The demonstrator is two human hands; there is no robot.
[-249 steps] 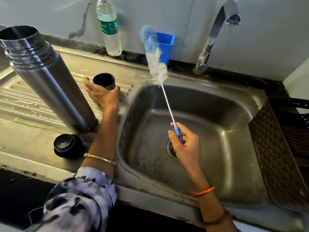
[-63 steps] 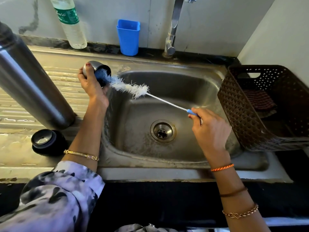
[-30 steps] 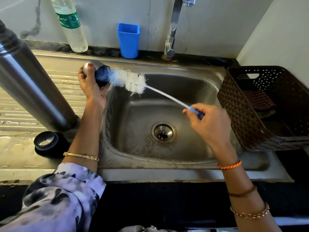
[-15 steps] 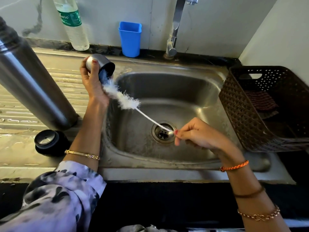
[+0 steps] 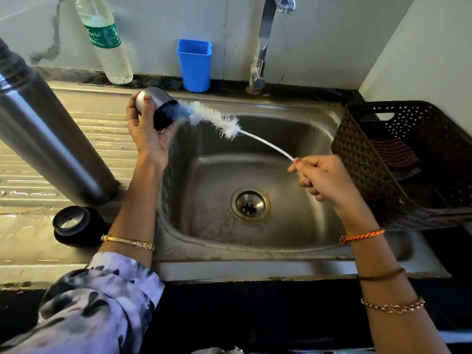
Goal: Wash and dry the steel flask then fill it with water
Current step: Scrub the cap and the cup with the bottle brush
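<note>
The tall steel flask (image 5: 48, 139) stands open on the draining board at the left. Its black stopper (image 5: 76, 226) lies in front of it. My left hand (image 5: 146, 131) grips the steel flask cup (image 5: 158, 106) on its side above the sink's left rim, mouth facing right. My right hand (image 5: 324, 178) is closed on the handle of a long bottle brush (image 5: 219, 121) over the basin. The brush's blue tip sits inside the cup, and its white bristles trail out to the right.
The steel sink (image 5: 255, 267) has a drain (image 5: 250, 204) at its middle and a tap (image 5: 263, 44) behind, with no water running. A blue plastic cup (image 5: 195, 65) and a water bottle (image 5: 107, 39) stand by the back wall. A brown plastic basket (image 5: 398, 159) sits at the right.
My right hand has risen from near the drain and moved right, swinging the brush up so its tip goes into the cup. The cup has turned to face right.
</note>
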